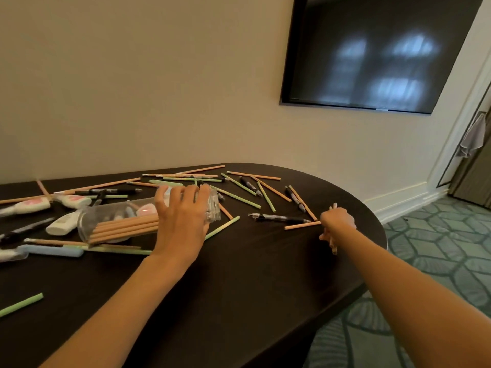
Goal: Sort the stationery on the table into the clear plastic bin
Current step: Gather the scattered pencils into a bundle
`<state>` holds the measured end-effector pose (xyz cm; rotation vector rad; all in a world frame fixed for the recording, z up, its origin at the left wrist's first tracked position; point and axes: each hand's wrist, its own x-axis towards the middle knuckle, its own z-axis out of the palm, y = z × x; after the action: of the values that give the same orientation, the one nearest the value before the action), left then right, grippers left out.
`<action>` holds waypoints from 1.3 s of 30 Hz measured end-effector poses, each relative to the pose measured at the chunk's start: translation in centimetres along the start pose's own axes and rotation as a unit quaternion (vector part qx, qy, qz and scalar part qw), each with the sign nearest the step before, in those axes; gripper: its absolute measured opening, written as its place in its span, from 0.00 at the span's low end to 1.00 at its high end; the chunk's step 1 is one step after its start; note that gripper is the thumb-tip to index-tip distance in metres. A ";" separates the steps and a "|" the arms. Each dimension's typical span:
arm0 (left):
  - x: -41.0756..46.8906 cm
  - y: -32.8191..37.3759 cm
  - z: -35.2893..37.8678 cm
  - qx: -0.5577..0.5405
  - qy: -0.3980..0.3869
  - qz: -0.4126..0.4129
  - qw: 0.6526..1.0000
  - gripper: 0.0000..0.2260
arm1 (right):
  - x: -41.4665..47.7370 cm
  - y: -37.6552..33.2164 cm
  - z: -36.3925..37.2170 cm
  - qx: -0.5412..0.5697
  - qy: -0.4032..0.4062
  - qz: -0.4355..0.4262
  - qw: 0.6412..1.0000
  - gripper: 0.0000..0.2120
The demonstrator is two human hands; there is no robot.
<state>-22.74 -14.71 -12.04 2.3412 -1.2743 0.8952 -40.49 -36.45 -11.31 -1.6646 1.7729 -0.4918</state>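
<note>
Right hand (337,221) is closed round a small bundle of pencils (333,247), ends sticking out above and below the fist. It sits at the right edge of the table (239,282), touching the end of a loose orange pencil (301,225). My read: it's collecting several per trip instead of ferrying singles.

Left hand (183,216) is draped over the clear plastic bin (111,216), fingers curled round its right end. Probably pinning it, since it lies on its side and could roll.

Near to far:
- lone green pencil (21,304) near left, well apart from everything else
- blue stick (53,251) and white tubes (59,225) at left, just beside the bin
- bin at left-centre, mouth seemingly to the right; a stack of orange pencils (125,228) is already inside, lying lengthwise. Laid flat, long items slide in
- black pen (276,217) between the hands
- far side: crossed orange and green pencils plus more pens, unsorted

Task looks early; most stock is on the table.

Wall screen (372,54) beyond, irrelevant.
</note>
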 end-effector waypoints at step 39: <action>7.5 8.5 6.7 -0.016 0.016 0.035 0.999 0.32 | 11.7 -5.0 1.9 -0.106 -0.105 -0.147 0.978 0.10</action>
<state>-24.34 -27.73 -12.20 2.2619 -1.3545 0.9214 -35.35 -48.21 -11.66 -2.0611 1.4747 -0.2458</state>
